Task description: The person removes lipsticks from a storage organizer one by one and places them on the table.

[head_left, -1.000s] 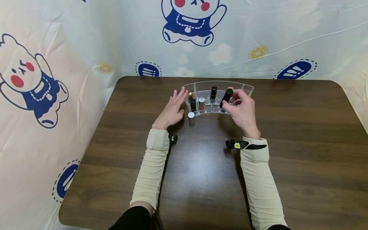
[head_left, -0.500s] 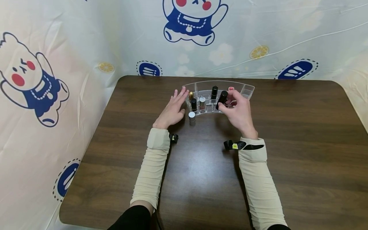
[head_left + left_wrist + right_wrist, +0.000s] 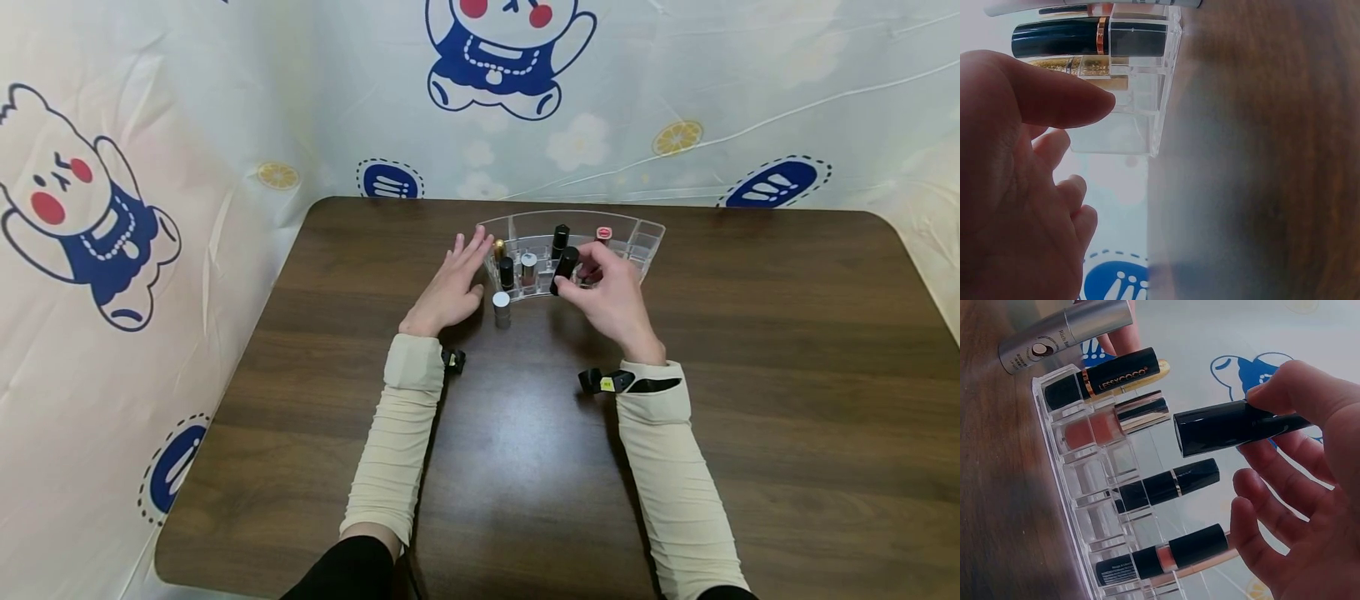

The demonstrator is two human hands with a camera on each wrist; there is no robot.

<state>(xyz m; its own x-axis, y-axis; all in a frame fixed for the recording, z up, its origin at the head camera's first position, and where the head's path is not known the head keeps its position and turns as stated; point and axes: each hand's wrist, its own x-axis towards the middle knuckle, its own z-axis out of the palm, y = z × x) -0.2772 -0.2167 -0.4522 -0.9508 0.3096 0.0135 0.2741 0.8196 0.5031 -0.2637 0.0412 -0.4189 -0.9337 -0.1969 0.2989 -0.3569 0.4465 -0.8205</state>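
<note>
A clear curved lipstick organizer [image 3: 647, 237] stands near the table's back edge. My right hand [image 3: 613, 296] pinches a black lipstick tube [image 3: 565, 268], tilted above the front row; in the right wrist view the tube [image 3: 1210, 429] is apart from the slots. My left hand [image 3: 447, 290] lies at the organizer's left end, fingers extended; whether it touches is unclear. Slots hold a black lipstick with a gold band [image 3: 1104, 378], a pink gloss with a silver cap [image 3: 1094, 430], a slim black tube [image 3: 1169, 485] and a black tube with a pink band [image 3: 1160, 556].
A silver tube [image 3: 502, 312] stands on the brown table [image 3: 525, 467] just in front of the organizer's left end. A gold tube [image 3: 498, 249] and a red-topped tube [image 3: 603, 234] sit farther back in it. A printed curtain [image 3: 315, 108] hangs behind.
My right hand has moved left along the organizer's front with the black lipstick tube, uncovering the red-topped tube behind. The left hand has stayed in place.
</note>
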